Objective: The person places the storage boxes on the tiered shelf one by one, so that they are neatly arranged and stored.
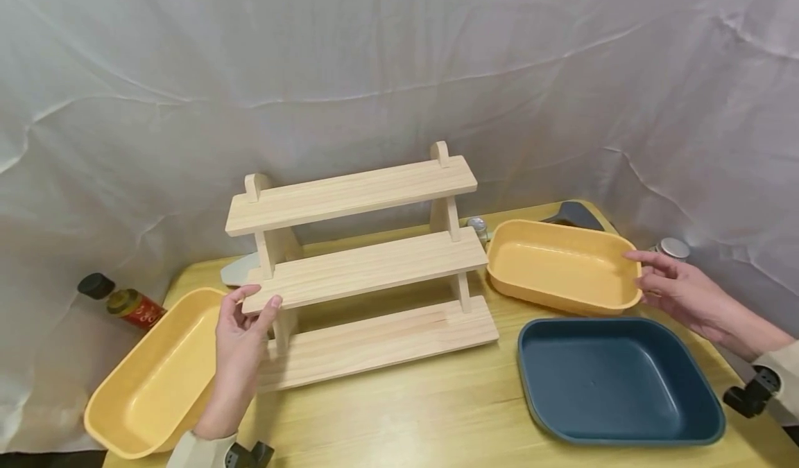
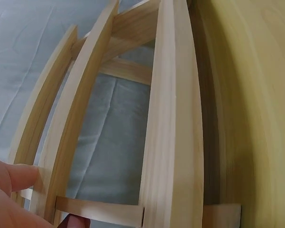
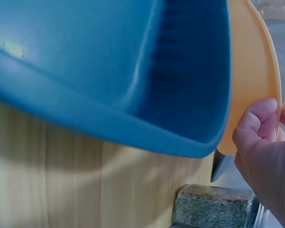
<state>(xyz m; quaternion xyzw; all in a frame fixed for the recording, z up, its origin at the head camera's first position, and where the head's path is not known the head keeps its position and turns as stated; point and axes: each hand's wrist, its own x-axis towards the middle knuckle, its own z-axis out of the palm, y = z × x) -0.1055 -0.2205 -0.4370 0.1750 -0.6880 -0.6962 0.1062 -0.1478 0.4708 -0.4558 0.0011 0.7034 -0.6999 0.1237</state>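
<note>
A three-tier wooden display rack [image 1: 368, 267] stands on the table near its back edge. My left hand [image 1: 242, 329] grips the left end of its middle shelf; in the left wrist view the thumb [image 2: 23, 175] lies against that board. At the right, my right hand [image 1: 686, 298] pinches the short right-hand rim of a yellow plastic bin [image 1: 562, 263]. Seen from the right wrist, fingers come from both sides of that yellow rim [image 3: 256, 57]. A dark blue bin [image 1: 614, 378] lies just in front of the yellow one.
Another yellow bin [image 1: 162, 378] sits tilted at the left, with a black-capped bottle [image 1: 127, 305] behind it. A silver-lidded jar [image 1: 674, 248], a small shiny-topped container [image 1: 477, 225] and a dark spatula-like blade [image 1: 574, 215] are at the back right. A grey curtain [image 1: 374, 73] hangs behind.
</note>
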